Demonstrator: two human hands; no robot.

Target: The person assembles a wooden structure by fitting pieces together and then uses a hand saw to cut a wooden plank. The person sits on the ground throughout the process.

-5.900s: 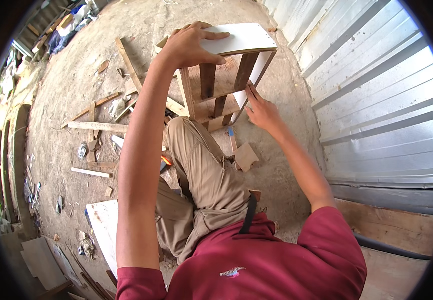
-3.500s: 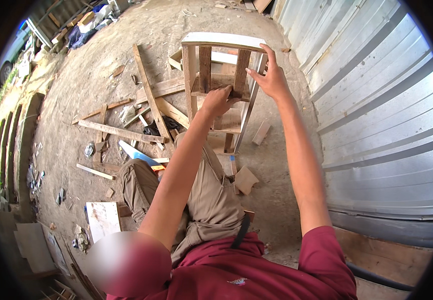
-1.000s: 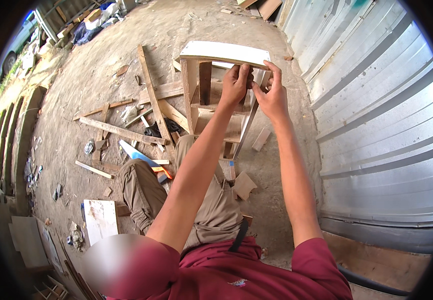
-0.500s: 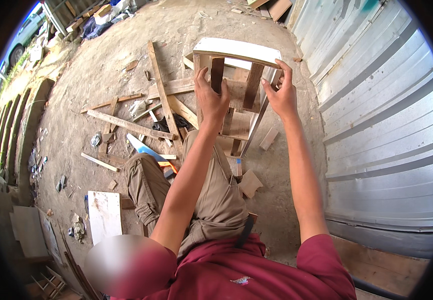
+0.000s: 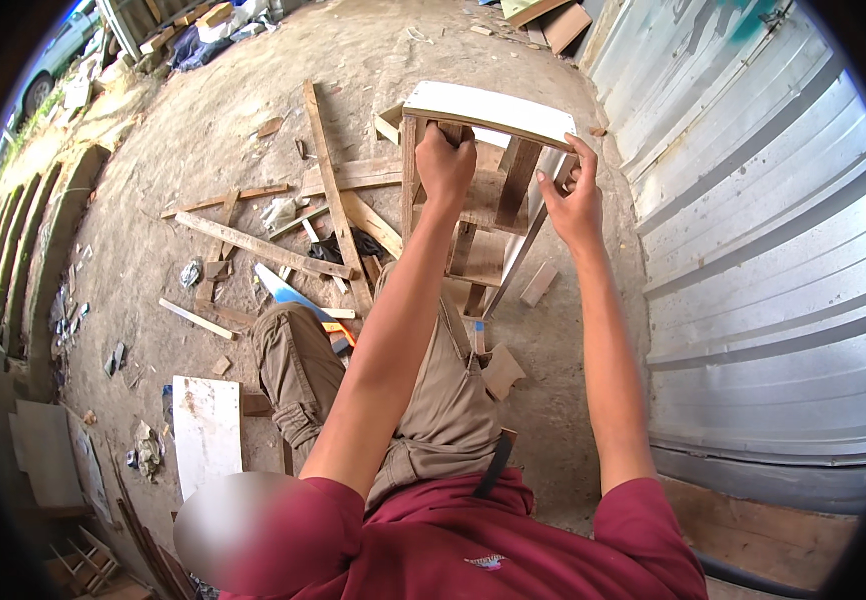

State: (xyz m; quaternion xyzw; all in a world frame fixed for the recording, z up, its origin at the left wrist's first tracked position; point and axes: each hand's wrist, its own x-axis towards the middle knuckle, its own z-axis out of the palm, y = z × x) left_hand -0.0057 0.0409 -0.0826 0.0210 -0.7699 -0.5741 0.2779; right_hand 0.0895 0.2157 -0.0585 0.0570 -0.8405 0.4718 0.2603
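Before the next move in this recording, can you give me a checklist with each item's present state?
1. Left hand closed around the left slat under the top: ok.
2. Right hand at the right end of the white top board: ok.
3. Wooden frame resting firmly at its base: cannot tell; the forearm and leg partly hide its lower part.
4. Saw away from both hands: ok; it lies by the left knee.
5. Ground beside the frame free of loose wood: not ok; a long batten and others lie to its left.
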